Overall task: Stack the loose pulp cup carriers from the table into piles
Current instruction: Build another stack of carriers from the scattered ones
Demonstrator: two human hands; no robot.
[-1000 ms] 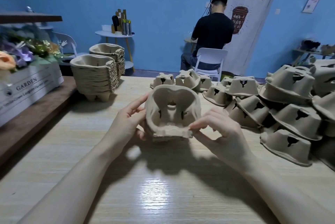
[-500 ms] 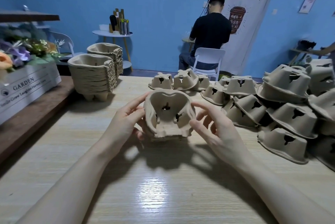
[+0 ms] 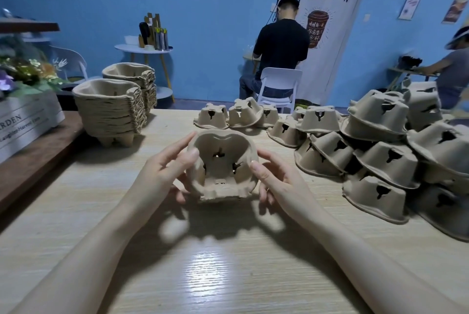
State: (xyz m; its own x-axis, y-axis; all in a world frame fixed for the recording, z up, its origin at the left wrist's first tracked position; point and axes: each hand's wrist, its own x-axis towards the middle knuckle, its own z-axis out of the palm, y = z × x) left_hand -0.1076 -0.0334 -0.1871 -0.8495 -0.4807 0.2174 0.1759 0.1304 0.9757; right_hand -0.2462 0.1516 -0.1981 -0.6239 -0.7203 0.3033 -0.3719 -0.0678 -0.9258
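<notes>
Table: pale wood-grain table fills the near view, with a glare patch close to the camera.
Loose heap: upside-down pulp carriers piled on the right side, more of them strung along the far edge.
Finished piles: 2 nested piles stand open side up at far left, one just behind the other.
Held carrier: a carrier sits between both hands above the table centre, cup pockets tilted toward the camera, well apart from the heap and the piles.
Left hand: left hand grips the carrier's left wall, thumb on the rim, fingers curled underneath.
Right hand: right hand pinches the right wall, thumb tip on the rim, fingers curled behind and under.
</notes>
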